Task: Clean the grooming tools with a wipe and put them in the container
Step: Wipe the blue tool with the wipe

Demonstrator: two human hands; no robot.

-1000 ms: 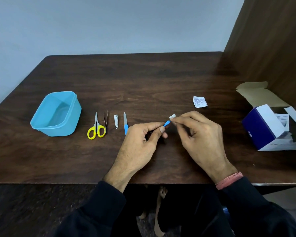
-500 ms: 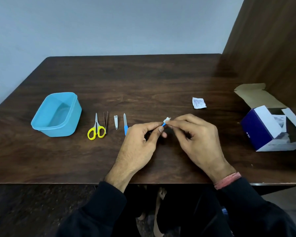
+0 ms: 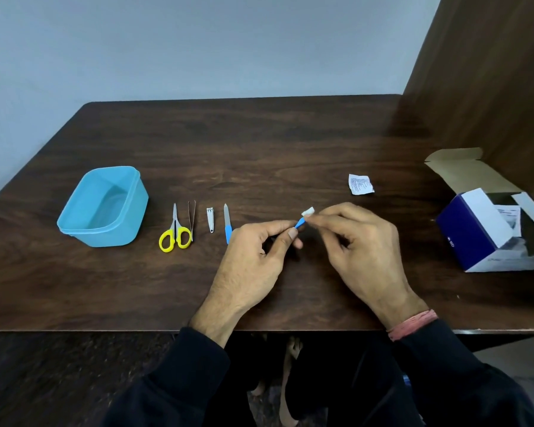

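Note:
My left hand (image 3: pixel 256 257) pinches a small tool with a blue handle (image 3: pixel 299 224) between thumb and forefinger; most of the tool is hidden. My right hand (image 3: pixel 361 241) pinches a small white wipe (image 3: pixel 308 211) against the tool's far end. On the table to the left lie yellow-handled scissors (image 3: pixel 175 235), tweezers (image 3: pixel 192 218), a nail clipper (image 3: pixel 210 219) and a blue-handled nail file (image 3: pixel 227 224). A blue plastic container (image 3: pixel 74 224) stands open at the far left.
A torn white wipe sachet (image 3: pixel 361 184) lies beyond my right hand. An open blue and white cardboard box (image 3: pixel 475 235) sits at the right by a wooden side panel (image 3: pixel 490 72). The dark wooden table (image 3: pixel 259 149) ends just under my wrists.
The wipe in my right hand slid back toward my left hand along the blue tool, then out to its tip again. Both hands stayed in place.

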